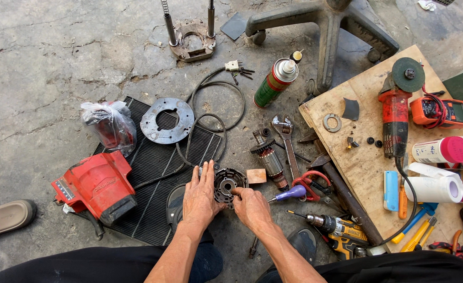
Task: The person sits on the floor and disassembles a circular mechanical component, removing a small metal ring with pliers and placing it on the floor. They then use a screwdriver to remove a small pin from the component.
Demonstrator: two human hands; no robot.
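A round dark metal motor housing (229,182) lies on the concrete floor in front of me. My left hand (200,195) rests flat against its left side, fingers spread. On the housing's lower right, my right hand (251,206) has its fingers curled at the rim; whether it pinches a small part is hidden. An armature rotor (269,159) with copper windings lies just to the right. A small copper-coloured block (256,175) sits between the rotor and the housing.
A black ribbed mat (153,178) carries a red tool body (98,184), a round metal plate (167,120) and a black cable (213,105). An adjustable wrench (287,141), spray can (276,81), purple screwdriver (289,194) and cordless drill (336,228) lie nearby. A wooden board (362,157) holds a red angle grinder (396,112).
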